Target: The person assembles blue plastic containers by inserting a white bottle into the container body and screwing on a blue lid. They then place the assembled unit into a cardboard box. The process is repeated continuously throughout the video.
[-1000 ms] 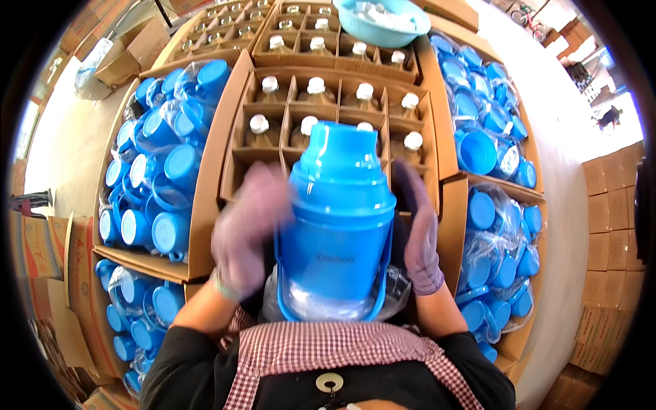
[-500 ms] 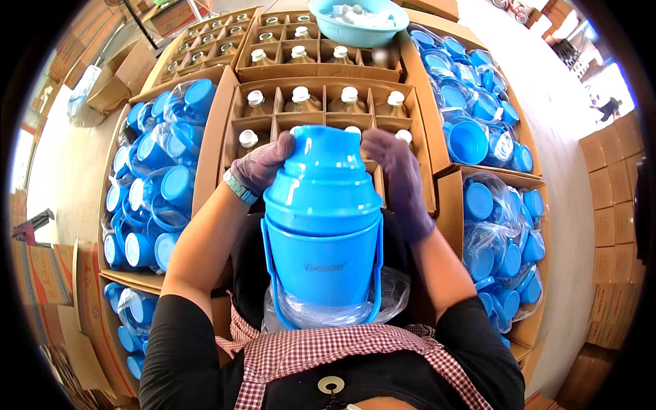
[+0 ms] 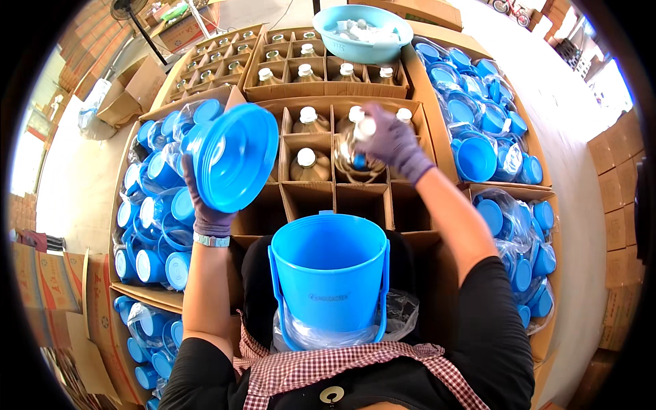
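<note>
My left hand [image 3: 202, 184], gloved, is closed on a blue stepped plastic cover [image 3: 236, 160], its open underside tilted toward me. In front of my lap stands a blue plastic bucket-shaped body [image 3: 328, 287], upright and uncovered, with its handle hanging down and clear film round its base. My right hand [image 3: 396, 140], also gloved, is blurred with its fingers on the white cap of a shiny glass bottle [image 3: 359, 167]. That bottle is tilted in or just above the divided carton [image 3: 437, 154], among several more white-capped bottles.
Cartons of blue plastic mugs [image 3: 157, 225] in clear film stand on my left, and similar mugs [image 3: 492, 113] on my right. Behind are divided cartons with bottles [image 3: 307, 71]; a pale blue basin [image 3: 362, 48] of small white pieces rests on top. A stand fan [image 3: 130, 9] is far left.
The blue cover has come off the blue body and moved left in my left hand. My right hand has reached forward and taken hold of a capped bottle in the carton.
</note>
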The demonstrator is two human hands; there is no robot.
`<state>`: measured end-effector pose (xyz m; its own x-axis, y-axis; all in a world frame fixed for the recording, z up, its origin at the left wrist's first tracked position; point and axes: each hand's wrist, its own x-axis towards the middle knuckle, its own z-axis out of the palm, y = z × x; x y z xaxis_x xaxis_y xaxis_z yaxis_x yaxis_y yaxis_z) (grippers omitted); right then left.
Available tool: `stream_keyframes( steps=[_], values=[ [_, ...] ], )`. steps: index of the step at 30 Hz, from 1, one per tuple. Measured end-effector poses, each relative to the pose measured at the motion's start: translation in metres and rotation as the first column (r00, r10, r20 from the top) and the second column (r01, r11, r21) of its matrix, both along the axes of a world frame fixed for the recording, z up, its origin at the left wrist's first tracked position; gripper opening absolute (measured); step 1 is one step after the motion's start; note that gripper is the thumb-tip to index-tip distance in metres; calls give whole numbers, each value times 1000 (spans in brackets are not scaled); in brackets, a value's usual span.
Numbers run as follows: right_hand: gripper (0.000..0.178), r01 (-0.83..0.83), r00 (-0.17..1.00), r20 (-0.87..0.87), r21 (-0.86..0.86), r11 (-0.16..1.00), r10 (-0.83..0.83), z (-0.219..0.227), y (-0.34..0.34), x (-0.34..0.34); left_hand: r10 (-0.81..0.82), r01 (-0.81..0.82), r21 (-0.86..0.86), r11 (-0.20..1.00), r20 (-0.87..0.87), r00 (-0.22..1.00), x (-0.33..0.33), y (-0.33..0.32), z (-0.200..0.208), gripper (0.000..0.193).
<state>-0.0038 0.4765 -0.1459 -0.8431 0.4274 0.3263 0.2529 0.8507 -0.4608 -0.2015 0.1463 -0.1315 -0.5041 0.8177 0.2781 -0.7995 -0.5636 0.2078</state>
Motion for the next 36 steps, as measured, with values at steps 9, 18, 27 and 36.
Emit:
stream_keyframes(
  steps=[9,18,27,36],
  values=[
    [52,-547,725,-591,-183,817,354,310,-11,1,-66,39,-73,997,-422,904,2,38,76,46],
    [36,-390,896,-377,-419,820,234,304,8,-90,28,-226,-203,953,-683,730,20,12,92,63],
    [58,-304,945,-66,-541,784,321,161,-58,-54,29,-172,-273,947,-460,888,-14,-17,63,81],
    [61,-130,989,-144,-750,648,31,107,-148,57,-303,203,-376,904,-227,926,33,74,39,74]
  ],
)
